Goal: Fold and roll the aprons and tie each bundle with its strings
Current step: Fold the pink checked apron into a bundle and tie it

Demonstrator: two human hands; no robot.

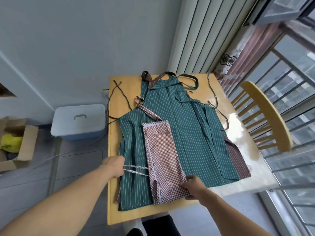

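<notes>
A brown-and-white checked apron [163,159] lies folded into a long narrow strip on top of green striped aprons [187,130] spread flat on the wooden table [115,210]. Its neck strap [144,108] trails toward the far left. My left hand [114,166] grips the checked apron's two waist strings [134,169], which run taut to the strip's left edge. My right hand [194,186] pinches the strip's near right corner. A brown striped apron [238,160] shows under the green ones at the right.
A wooden chair [265,116] stands at the table's right side by the window. On the floor to the left are a blue lidded plastic box [78,121] and an open cardboard box [18,143]. Loose apron strings [119,92] lie across the far end of the table.
</notes>
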